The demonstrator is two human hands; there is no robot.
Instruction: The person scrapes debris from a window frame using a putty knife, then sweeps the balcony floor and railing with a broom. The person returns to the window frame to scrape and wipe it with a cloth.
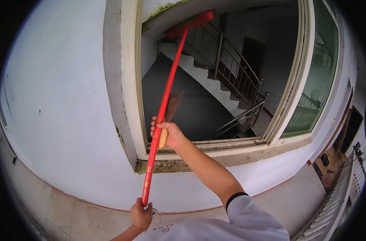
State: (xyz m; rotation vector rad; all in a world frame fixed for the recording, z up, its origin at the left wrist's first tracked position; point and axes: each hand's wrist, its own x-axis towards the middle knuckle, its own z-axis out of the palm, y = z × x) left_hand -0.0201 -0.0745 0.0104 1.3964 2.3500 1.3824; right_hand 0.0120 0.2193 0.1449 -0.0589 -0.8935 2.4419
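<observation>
A long red broom handle (163,100) runs up from the lower middle to a red bristle head (192,22), which rests against the mossy top edge of the window opening. My left hand (141,215) grips the bottom end of the handle. My right hand (169,134) grips the handle at mid-length, just in front of the window sill. In the same fist it holds a scraper with a wooden grip (163,139) and a flat metal blade (174,105) pointing up behind the handle.
The window frame (128,100) is white with dirty, mossy edges, and its sill (223,148) is grimy. A glass sash (313,76) stands at the right. Inside are stairs with a metal railing (235,64). A white wall (58,104) lies to the left, and a balcony railing (343,188) at the lower right.
</observation>
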